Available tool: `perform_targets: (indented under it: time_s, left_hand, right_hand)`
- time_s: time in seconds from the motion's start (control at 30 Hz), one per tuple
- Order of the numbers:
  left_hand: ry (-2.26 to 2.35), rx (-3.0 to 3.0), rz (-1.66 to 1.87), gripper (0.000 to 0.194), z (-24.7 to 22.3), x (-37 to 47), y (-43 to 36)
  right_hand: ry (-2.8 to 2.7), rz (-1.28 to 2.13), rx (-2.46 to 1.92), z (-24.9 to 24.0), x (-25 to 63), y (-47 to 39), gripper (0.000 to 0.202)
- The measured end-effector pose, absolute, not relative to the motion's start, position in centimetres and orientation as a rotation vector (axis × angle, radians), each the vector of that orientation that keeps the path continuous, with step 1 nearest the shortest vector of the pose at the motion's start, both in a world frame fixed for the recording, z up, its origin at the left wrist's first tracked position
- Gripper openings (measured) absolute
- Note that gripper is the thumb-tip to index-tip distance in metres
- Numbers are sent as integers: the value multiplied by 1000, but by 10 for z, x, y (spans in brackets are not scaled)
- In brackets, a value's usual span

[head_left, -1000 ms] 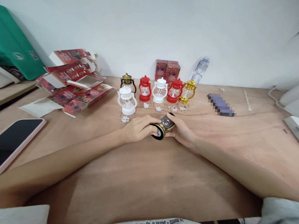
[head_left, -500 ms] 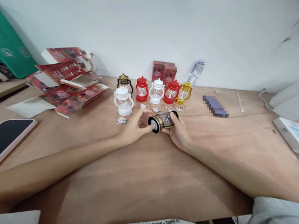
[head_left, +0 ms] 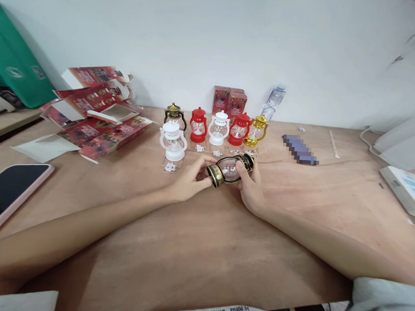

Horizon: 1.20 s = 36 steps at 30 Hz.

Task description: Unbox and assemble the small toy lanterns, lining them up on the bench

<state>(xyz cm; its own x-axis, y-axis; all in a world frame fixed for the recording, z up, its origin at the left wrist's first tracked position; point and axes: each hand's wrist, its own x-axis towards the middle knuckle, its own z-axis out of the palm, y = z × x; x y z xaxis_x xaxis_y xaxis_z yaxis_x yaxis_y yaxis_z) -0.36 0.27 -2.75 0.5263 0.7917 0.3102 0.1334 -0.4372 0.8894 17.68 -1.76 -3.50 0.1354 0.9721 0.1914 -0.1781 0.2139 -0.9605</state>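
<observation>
A small black-and-gold lantern [head_left: 227, 169] with a clear globe lies sideways between my hands, just above the table. My right hand [head_left: 252, 188] is closed around its top end, thumb on the globe. At the base end, my left hand [head_left: 192, 180] has its fingers and thumb about the bottom rim; the underside is hidden. Behind stand a white lantern [head_left: 173, 142], a dark bronze lantern [head_left: 175, 116], a red lantern [head_left: 198, 126], another white lantern [head_left: 219, 129], a second red lantern [head_left: 240, 129] and a gold lantern [head_left: 256, 131]. Small white pieces [head_left: 171, 167] lie before them.
Opened red cartons [head_left: 102, 108] are piled at the left, near a green bag [head_left: 20, 67]. A phone [head_left: 10, 196] lies at the left edge. Red boxes [head_left: 229, 101] and a clear bottle [head_left: 274, 102] stand by the wall. A pixelated item [head_left: 300, 149] and a white box [head_left: 405, 189] are to the right.
The lantern has turned in my hands: its round underside faced me before, and now its side and globe show. My left thumb has come off the underside to the rim.
</observation>
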Motion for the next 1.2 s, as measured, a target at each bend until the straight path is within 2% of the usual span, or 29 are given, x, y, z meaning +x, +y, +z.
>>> perform_targets:
  time_s: [0.1, 0.27, 0.7, 0.97, 1.2]
  left_hand:
    - [791, 1972, 947, 38, -25, -3, 0]
    - [844, 2173, 942, 43, -23, -3, -2]
    - [817, 2278, 936, 33, -21, -4, -4]
    - [854, 2342, 894, 31, -24, -5, -5]
    - [852, 2349, 889, 31, -24, -4, -5]
  right_hand:
    - [-1146, 937, -1002, -33, 177, -21, 56]
    - [-1184, 921, -1017, -27, 177, -26, 58]
    - [-1201, 920, -999, -28, 177, -26, 52]
    - [-1235, 930, -1013, -24, 175, -27, 60]
    - [-1206, 954, -971, -32, 176, -22, 53]
